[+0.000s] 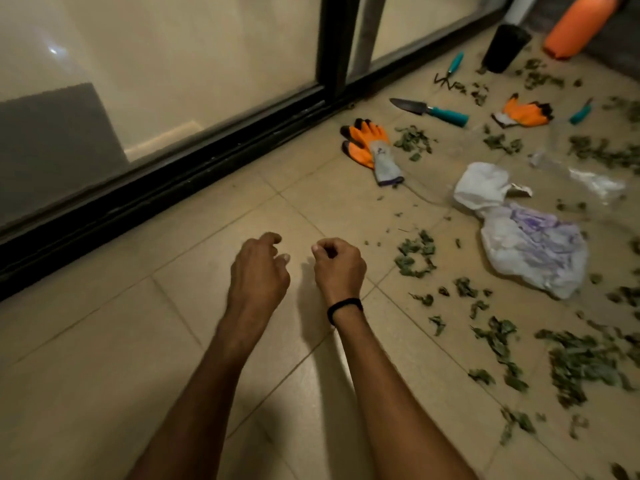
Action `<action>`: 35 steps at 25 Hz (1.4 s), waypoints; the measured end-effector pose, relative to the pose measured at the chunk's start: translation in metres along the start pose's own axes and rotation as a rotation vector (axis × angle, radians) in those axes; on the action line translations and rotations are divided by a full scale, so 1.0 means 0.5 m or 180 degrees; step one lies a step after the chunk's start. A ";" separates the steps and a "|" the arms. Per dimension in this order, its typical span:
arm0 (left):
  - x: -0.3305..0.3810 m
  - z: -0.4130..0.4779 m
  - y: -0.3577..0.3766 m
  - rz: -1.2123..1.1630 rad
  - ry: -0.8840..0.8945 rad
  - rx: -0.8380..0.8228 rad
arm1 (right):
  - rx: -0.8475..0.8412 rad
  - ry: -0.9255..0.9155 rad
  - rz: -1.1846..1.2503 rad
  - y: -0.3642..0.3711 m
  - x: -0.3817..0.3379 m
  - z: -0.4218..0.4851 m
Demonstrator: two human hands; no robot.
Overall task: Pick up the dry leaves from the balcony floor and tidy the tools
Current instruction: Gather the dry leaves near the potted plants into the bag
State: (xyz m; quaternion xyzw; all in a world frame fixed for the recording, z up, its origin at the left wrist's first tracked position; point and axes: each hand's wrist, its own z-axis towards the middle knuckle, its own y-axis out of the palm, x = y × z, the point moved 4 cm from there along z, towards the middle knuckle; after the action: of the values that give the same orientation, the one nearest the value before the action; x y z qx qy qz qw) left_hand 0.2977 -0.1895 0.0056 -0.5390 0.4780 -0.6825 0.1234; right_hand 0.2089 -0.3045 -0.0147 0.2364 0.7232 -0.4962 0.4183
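Observation:
Dry green leaves (575, 362) lie scattered over the tiled floor on the right. A crumpled white plastic bag (530, 244) lies among them. An orange and grey glove (375, 147) lies near the door track, a second glove (524, 112) farther back. A trowel (433, 110) with a teal handle, a small hand rake (450, 71) and another teal-handled tool (581, 112) lie beyond. My left hand (258, 268) and my right hand (337, 265) hover over bare tiles, left of the leaves, fingers loosely curled and holding nothing.
A black sliding-door frame (173, 188) with glass runs along the left. A black pot (504, 48) and an orange container (581, 26) stand at the far right. A clear plastic sheet (588, 178) lies by the bag.

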 end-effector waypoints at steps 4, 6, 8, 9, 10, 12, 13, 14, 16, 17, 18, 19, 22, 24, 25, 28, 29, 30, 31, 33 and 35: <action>0.094 0.027 0.164 0.0008 0.0481 -0.0399 | 0.0541 0.0251 -0.0546 -0.087 0.125 0.083; 0.131 0.043 0.228 -0.0044 0.0675 -0.0462 | 0.0792 0.0290 -0.0769 -0.131 0.167 0.125; 0.166 0.058 0.283 -0.0056 0.0813 -0.0415 | 0.1020 0.0245 -0.0981 -0.179 0.194 0.168; 0.180 0.065 0.306 -0.0029 0.0839 -0.0366 | 0.1105 0.0227 -0.1071 -0.205 0.201 0.189; 0.192 0.070 0.324 0.0008 0.0833 -0.0320 | 0.1150 0.0196 -0.1141 -0.229 0.204 0.208; 0.205 0.078 0.351 0.0121 0.0805 -0.0271 | 0.1052 0.0140 -0.1238 -0.261 0.208 0.245; 0.209 0.079 0.359 0.0133 0.0829 -0.0229 | 0.0948 0.0143 -0.1310 -0.267 0.212 0.263; 0.210 0.078 0.364 0.0099 0.0886 -0.0161 | 0.0849 0.0189 -0.1388 -0.269 0.217 0.278; 0.207 0.074 0.373 0.0078 0.1058 -0.0035 | 0.0727 0.0320 -0.1483 -0.268 0.229 0.300; 0.206 0.074 0.376 0.0118 0.1102 0.0017 | 0.0702 0.0338 -0.1499 -0.269 0.233 0.306; 0.206 0.076 0.382 0.0136 0.1077 0.0042 | 0.0718 0.0335 -0.1495 -0.274 0.238 0.310; 0.207 0.082 0.387 0.0106 0.0987 0.0022 | 0.0762 0.0327 -0.1468 -0.283 0.242 0.313; 0.222 0.101 0.395 -0.0177 0.0833 -0.0123 | 0.0881 0.0262 -0.1356 -0.307 0.257 0.325; 0.239 0.100 0.396 -0.0466 0.0846 -0.0227 | 0.0775 0.0101 -0.1320 -0.308 0.257 0.336; 0.249 0.097 0.397 -0.0561 0.0881 -0.0298 | 0.0658 0.0003 -0.1333 -0.304 0.252 0.340; 0.275 0.083 0.409 -0.0466 0.1049 -0.0611 | 0.0193 -0.0101 -0.1384 -0.280 0.239 0.351; 0.279 0.078 0.416 -0.0334 0.1092 -0.0766 | 0.0116 -0.0072 -0.1429 -0.272 0.238 0.353; 0.282 0.072 0.424 -0.0176 0.1136 -0.0919 | 0.0119 -0.0045 -0.1479 -0.268 0.239 0.357; 0.282 0.066 0.431 -0.0036 0.1192 -0.1039 | 0.0181 -0.0051 -0.1518 -0.267 0.238 0.359; 0.279 0.056 0.441 0.0061 0.1324 -0.1090 | 0.0304 -0.0029 -0.1483 -0.276 0.237 0.360; 0.276 0.057 0.446 -0.0054 0.1338 -0.0966 | 0.0410 0.0079 -0.1291 -0.293 0.233 0.351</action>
State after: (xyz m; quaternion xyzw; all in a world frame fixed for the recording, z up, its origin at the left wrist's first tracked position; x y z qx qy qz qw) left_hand 0.1914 -0.4130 -0.0853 -0.4017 0.5855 -0.7010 -0.0666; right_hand 0.1004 -0.5315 -0.0641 0.1183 0.7278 -0.6124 0.2850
